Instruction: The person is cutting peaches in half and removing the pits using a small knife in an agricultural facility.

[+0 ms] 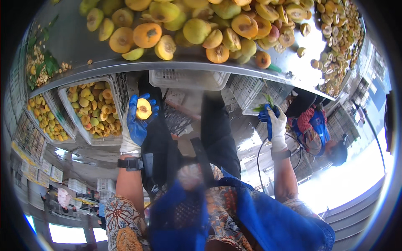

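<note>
Fruit half (143, 109), ten o'clock: cut face toward me, cradled in my left hand (137, 128), fingers curled loosely round it. My right hand (276, 122), three o'clock: thumb and fingers seemed to pinch green sprig (266, 103). Judged risks: slack curl could have dropped half beside crate (120, 92), nine o'clock; hard squeeze, bruised flesh.

A wet grey floor (98, 155) lies below. At the right, a co-worker (320, 129) is dressed in red check and blue. White crates (77, 185) stand at the lower left, near a distant person (64, 196) in pink. A black cable (371, 125) curves at far right; a ribbed grey wall (356, 215) borders the lower right.
</note>
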The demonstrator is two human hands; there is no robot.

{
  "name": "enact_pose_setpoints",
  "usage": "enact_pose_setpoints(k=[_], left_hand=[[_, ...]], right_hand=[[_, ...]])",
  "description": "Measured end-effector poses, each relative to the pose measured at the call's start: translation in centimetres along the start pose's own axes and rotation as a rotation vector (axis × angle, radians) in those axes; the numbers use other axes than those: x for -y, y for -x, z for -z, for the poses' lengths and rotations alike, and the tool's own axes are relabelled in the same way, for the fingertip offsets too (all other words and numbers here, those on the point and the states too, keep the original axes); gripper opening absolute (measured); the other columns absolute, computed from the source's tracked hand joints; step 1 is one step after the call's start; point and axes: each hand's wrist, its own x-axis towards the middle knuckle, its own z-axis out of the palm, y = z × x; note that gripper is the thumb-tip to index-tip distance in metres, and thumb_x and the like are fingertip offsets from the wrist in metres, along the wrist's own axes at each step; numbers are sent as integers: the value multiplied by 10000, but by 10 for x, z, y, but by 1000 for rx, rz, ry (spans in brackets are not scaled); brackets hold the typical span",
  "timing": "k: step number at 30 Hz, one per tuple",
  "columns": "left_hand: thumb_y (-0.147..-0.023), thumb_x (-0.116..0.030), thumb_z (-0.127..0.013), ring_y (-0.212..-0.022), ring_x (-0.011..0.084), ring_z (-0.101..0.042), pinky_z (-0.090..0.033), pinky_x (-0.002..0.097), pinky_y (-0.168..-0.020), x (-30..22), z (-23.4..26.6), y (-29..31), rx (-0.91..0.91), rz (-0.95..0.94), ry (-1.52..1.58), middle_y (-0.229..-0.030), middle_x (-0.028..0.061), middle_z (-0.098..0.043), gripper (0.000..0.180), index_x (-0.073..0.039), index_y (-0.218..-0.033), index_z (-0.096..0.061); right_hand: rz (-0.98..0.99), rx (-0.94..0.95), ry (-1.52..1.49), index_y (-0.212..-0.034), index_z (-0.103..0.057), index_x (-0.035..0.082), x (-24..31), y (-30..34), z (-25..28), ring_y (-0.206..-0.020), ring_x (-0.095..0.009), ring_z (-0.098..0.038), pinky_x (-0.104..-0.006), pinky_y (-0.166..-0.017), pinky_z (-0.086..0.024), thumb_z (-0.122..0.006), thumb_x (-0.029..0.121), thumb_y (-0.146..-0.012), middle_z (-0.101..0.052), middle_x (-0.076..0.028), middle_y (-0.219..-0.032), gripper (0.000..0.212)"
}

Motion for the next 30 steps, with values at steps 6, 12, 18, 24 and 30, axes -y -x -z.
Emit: enact_pose_setpoints(k=[6,12,18,24,30], left_hand=[[-997,-485,-421,-1020,247,-651,-549,369,-878,13,-22,-6,32,7,-115,-1165,161,-635,563,-29,-1317,-501],[-1007,-478,-393,-1026,242,-648,-544,367,-884,13,-36,-8,42,69,-238,-1171,160,-633,555,-37,-1330,-489],[-1005,-479,-397,-1010,237,-654,-545,366,-877,19,-35,-10,-2,50,-320,-1167,156,-635,557,-33,-1326,-493],[-1000,-485,-411,-985,229,-662,-546,357,-863,28,-31,-41,31,98,-366,-1118,145,-657,565,-23,-1309,-509],[-963,-352,-565,-858,176,-650,-522,282,-758,39,-56,-94,271,280,-749,-998,101,-662,471,39,-1225,-577]], right_hand=[[-136,-74,62,-1022,-630,-12,-69,15,38,-616,-112,-623,-235,-554,-484,-610,163,-935,-648,-57,-770,196],[-10,210,282,-1187,-618,3,-85,0,-25,-867,-278,-689,-337,-748,-511,-637,255,-885,-688,-205,-957,394],[142,264,347,-1212,-579,22,-27,-15,-89,-957,-397,-637,-418,-808,-500,-619,334,-881,-669,-234,-1005,456],[107,477,540,-1060,-630,31,-91,-34,-129,-879,-391,-655,-466,-787,-509,-593,324,-856,-677,-223,-916,359],[386,801,1128,-1190,-611,64,-214,-78,-249,-970,-325,-669,-439,-783,-527,-517,326,-906,-682,-198,-1037,398]])
